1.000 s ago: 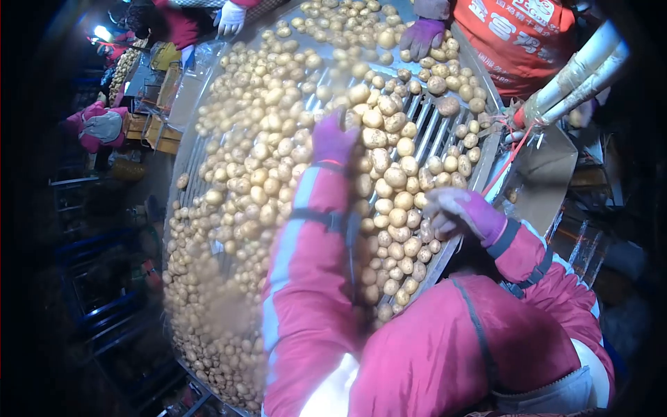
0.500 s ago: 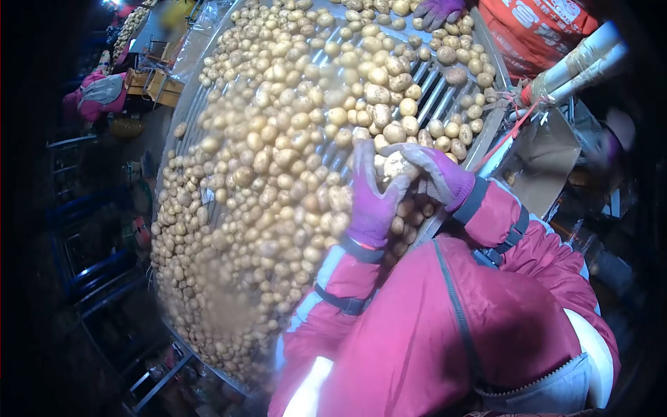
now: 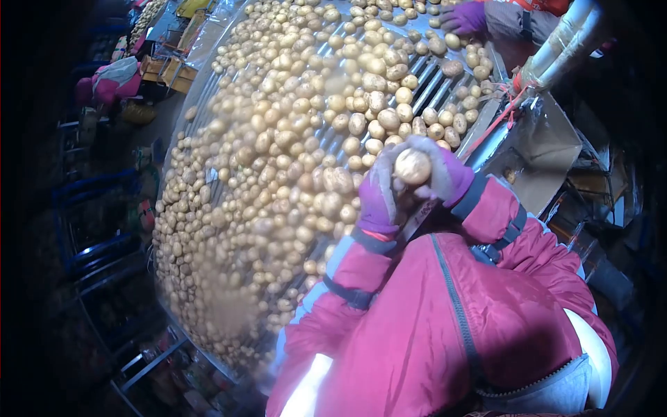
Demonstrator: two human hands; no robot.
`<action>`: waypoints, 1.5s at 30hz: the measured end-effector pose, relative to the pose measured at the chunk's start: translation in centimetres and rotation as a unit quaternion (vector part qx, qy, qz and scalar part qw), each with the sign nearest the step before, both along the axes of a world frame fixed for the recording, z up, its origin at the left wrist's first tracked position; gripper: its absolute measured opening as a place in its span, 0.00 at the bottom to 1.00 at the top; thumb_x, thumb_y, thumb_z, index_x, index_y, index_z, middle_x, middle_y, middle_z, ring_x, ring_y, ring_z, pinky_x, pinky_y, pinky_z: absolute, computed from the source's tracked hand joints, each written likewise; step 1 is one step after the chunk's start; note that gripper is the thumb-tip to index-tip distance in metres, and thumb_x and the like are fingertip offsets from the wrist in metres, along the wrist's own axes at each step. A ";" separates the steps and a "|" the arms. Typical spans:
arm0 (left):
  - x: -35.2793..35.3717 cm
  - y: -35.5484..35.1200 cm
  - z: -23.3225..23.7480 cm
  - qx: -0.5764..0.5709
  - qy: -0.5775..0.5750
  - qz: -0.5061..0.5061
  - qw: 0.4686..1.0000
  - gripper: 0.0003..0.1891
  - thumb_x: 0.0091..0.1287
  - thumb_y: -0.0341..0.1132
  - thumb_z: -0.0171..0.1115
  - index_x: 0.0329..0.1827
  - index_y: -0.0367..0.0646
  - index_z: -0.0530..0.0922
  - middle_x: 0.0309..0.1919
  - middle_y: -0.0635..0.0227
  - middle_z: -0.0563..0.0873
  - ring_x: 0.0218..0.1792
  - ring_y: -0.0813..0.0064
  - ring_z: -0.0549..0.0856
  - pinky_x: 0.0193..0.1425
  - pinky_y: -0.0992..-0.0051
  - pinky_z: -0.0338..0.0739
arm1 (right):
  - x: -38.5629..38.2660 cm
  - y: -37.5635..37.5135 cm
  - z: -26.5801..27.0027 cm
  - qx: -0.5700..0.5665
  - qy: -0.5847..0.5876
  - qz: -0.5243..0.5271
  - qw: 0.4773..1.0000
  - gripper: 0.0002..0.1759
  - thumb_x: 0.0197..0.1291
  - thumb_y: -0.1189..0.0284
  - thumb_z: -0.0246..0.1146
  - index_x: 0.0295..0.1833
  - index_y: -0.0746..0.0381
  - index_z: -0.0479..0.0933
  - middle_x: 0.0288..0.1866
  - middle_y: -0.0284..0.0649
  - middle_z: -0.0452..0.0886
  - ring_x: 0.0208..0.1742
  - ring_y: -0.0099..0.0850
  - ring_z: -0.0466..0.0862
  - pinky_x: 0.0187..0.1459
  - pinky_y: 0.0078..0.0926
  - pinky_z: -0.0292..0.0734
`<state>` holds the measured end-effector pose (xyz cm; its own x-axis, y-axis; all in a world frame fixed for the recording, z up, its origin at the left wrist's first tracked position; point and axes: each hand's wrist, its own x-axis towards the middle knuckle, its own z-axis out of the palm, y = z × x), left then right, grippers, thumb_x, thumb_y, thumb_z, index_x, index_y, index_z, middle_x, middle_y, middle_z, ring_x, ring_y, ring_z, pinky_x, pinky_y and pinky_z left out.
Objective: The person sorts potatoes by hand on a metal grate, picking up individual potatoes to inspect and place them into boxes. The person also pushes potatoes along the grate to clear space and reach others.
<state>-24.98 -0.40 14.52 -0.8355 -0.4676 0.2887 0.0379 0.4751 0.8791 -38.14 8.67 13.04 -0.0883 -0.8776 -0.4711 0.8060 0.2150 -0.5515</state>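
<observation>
A pale round potato is held up between my two hands, near the front of my jacket. My left hand, in a purple and grey glove, curls around its left side. On the other side my right hand, gloved alike, closes against it; some fingertips are hidden behind the potato. Just beyond my hands, many loose potatoes lie on a slatted metal sorting bed.
A co-worker's purple-gloved hand rests by potatoes at the top right. Taped poles with red cord stand right of the bed, above an open cardboard box. Another person in pink is far left.
My hands have lifted the potato off the bed and drawn it closer to me. The co-worker's arm has come further into view, and the red bag beside it is mostly out of sight.
</observation>
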 end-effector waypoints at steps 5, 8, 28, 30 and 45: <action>3.4 0.5 -3.6 0.011 -0.105 0.036 0.994 0.31 0.63 0.41 0.72 0.67 0.36 0.75 0.61 0.49 0.82 0.62 0.54 0.83 0.67 0.60 0.77 | 1.9 0.9 0.1 0.023 0.033 -0.009 0.999 0.25 0.79 0.54 0.46 0.47 0.65 0.78 0.31 0.41 0.83 0.21 0.25 0.80 0.19 0.19 0.74; 7.9 -1.9 -6.5 -0.239 -0.128 0.001 0.963 0.29 0.63 0.37 0.66 0.68 0.36 0.75 0.62 0.46 0.80 0.66 0.49 0.80 0.71 0.57 0.73 | 1.8 3.5 -5.4 -0.063 0.023 0.039 0.997 0.25 0.73 0.56 0.56 0.55 0.69 0.78 0.40 0.50 0.87 0.37 0.40 0.89 0.38 0.32 0.88; 7.6 0.4 -2.6 0.070 -0.202 0.133 0.968 0.30 0.65 0.38 0.67 0.68 0.33 0.75 0.54 0.51 0.82 0.57 0.58 0.81 0.63 0.62 0.75 | 2.4 6.2 -4.9 0.071 0.038 0.082 0.993 0.21 0.76 0.56 0.56 0.52 0.64 0.78 0.34 0.44 0.85 0.22 0.32 0.83 0.22 0.25 0.79; 10.3 -3.4 -7.1 -0.094 -0.218 0.137 0.962 0.30 0.63 0.40 0.69 0.67 0.36 0.76 0.58 0.51 0.82 0.59 0.54 0.81 0.65 0.61 0.75 | 2.0 6.9 -5.6 0.084 0.060 0.091 0.991 0.25 0.76 0.51 0.54 0.55 0.65 0.78 0.36 0.47 0.87 0.19 0.34 0.83 0.18 0.26 0.78; 4.5 -1.2 -3.2 0.739 -0.063 -0.058 0.668 0.32 0.74 0.52 0.58 0.75 0.44 0.69 0.66 0.49 0.79 0.58 0.49 0.83 0.58 0.55 0.84 | 0.7 14.5 -2.5 -0.013 0.021 -0.007 1.000 0.26 0.73 0.54 0.59 0.64 0.62 0.76 0.49 0.40 0.84 0.44 0.27 0.84 0.36 0.25 0.83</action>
